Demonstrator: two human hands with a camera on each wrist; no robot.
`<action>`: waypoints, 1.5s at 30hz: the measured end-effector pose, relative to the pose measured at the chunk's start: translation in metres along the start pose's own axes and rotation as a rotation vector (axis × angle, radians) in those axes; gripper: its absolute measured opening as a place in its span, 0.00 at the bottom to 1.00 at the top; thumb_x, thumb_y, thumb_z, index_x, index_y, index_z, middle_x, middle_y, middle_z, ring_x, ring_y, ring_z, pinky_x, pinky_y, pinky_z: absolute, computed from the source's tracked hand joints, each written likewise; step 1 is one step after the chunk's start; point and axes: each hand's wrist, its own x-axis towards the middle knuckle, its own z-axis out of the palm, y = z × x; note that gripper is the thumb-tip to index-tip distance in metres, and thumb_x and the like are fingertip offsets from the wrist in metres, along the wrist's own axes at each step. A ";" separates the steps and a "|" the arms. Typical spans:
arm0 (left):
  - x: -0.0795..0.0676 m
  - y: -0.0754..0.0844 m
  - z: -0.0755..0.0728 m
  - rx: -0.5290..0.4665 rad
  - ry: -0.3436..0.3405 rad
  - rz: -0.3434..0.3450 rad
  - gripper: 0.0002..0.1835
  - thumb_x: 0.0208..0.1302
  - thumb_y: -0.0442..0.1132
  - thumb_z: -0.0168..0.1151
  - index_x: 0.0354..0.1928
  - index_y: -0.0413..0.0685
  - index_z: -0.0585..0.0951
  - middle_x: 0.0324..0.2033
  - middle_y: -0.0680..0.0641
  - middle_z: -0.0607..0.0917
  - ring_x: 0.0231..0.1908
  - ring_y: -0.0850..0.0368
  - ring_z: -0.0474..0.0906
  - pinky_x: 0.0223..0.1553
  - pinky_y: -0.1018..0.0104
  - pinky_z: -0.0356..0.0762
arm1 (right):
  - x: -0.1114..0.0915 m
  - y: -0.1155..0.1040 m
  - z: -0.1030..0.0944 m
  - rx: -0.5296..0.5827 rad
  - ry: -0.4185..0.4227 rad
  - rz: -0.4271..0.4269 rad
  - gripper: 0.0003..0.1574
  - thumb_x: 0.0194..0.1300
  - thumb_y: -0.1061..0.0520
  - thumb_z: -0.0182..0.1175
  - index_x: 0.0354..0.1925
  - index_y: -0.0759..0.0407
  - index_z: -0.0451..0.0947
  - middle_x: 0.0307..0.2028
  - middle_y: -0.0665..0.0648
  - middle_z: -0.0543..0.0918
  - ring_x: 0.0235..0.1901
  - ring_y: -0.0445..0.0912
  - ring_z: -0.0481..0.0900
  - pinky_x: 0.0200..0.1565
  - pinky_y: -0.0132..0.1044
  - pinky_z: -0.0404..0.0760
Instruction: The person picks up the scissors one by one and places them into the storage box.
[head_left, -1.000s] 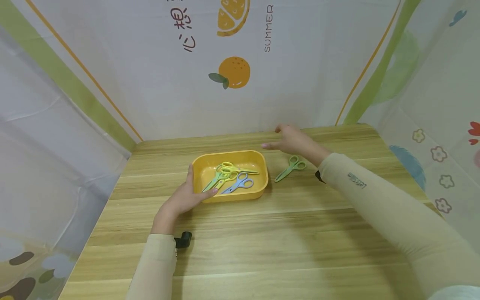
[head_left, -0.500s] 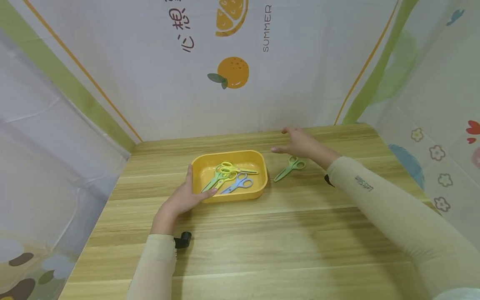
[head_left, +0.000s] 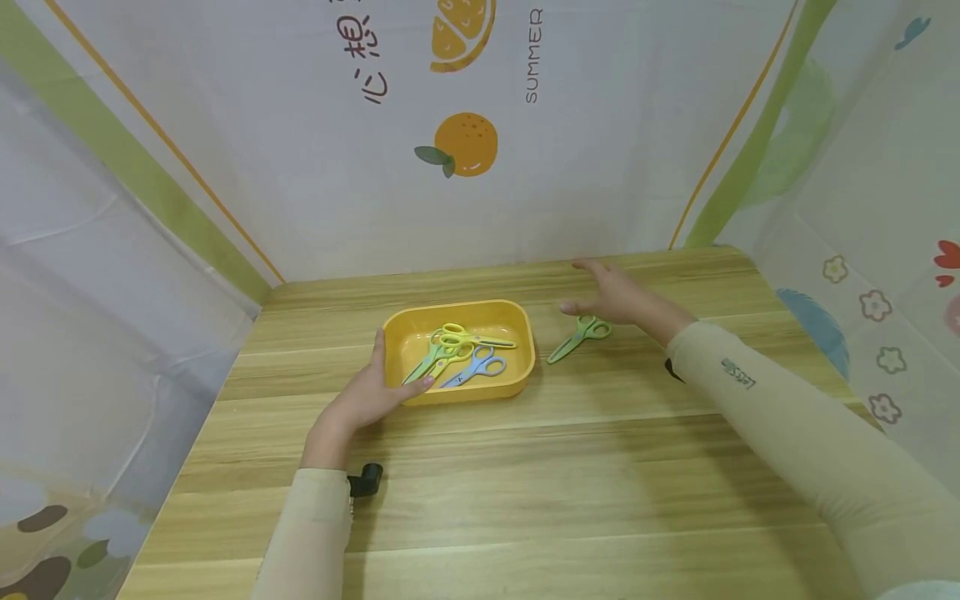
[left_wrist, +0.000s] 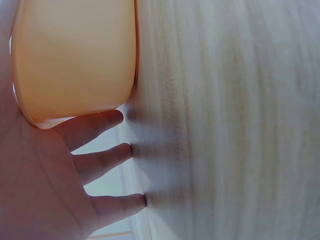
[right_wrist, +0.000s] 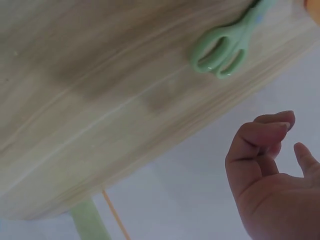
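Note:
My left hand (head_left: 363,398) holds the near left corner of a yellow plastic box (head_left: 517,387), thumb across its front rim and fingers along the outside wall. In the left wrist view, fingertips of that hand (left_wrist: 145,201) reach down to the tabletop beside the box. Inside lie several small scissors: yellow scissors (head_left: 495,342), green scissors (head_left: 426,367) and blue scissors (head_left: 480,367), partly overlapping. To the right of the box, another pair of green scissors (head_left: 573,343) rests on the table. Just above its handles hovers my right hand (head_left: 618,297), loosely curled, thumb apart, holding nothing.
The wood-grain table (head_left: 480,500) ends at a white printed cloth (head_left: 600,167) at the back. Similar cloth hangs on both sides. A black wrist-worn device (head_left: 367,480) sticks out from the left sleeve.
My right hand has drawn back to the right, away from the box, and now overlaps the handles of the loose green scissors from above. The left hand and box stay put.

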 end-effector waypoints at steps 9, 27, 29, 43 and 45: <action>0.001 -0.003 0.000 0.002 0.002 0.010 0.75 0.61 0.80 0.63 0.82 0.57 0.18 0.84 0.29 0.47 0.81 0.26 0.55 0.79 0.31 0.57 | -0.005 0.017 0.010 0.019 -0.067 0.039 0.62 0.73 0.35 0.66 0.87 0.50 0.43 0.80 0.83 0.43 0.78 0.81 0.51 0.72 0.80 0.60; 0.003 -0.005 0.000 -0.010 0.004 0.010 0.76 0.60 0.80 0.64 0.83 0.58 0.18 0.85 0.30 0.46 0.82 0.27 0.53 0.80 0.32 0.55 | -0.007 0.052 0.031 -0.114 -0.083 -0.048 0.59 0.70 0.34 0.70 0.84 0.52 0.53 0.60 0.74 0.65 0.42 0.56 0.77 0.43 0.50 0.81; 0.002 -0.004 0.000 -0.007 0.002 0.009 0.75 0.61 0.79 0.64 0.83 0.57 0.18 0.85 0.30 0.46 0.82 0.27 0.53 0.80 0.31 0.56 | -0.007 0.053 0.032 -0.127 -0.087 -0.050 0.59 0.70 0.33 0.69 0.84 0.53 0.54 0.60 0.75 0.66 0.41 0.55 0.77 0.43 0.50 0.81; 0.000 -0.003 -0.001 0.005 0.010 0.025 0.74 0.63 0.77 0.64 0.83 0.56 0.19 0.84 0.30 0.46 0.81 0.27 0.54 0.80 0.32 0.56 | 0.001 0.061 0.041 -0.201 -0.074 -0.036 0.56 0.70 0.31 0.68 0.82 0.52 0.60 0.60 0.75 0.68 0.44 0.57 0.78 0.47 0.55 0.82; 0.000 -0.004 -0.001 -0.001 0.010 0.026 0.74 0.63 0.77 0.64 0.83 0.56 0.19 0.85 0.30 0.46 0.81 0.27 0.54 0.80 0.32 0.56 | 0.003 0.064 0.043 -0.209 -0.072 -0.036 0.55 0.70 0.31 0.67 0.83 0.52 0.60 0.59 0.73 0.68 0.43 0.56 0.78 0.46 0.53 0.81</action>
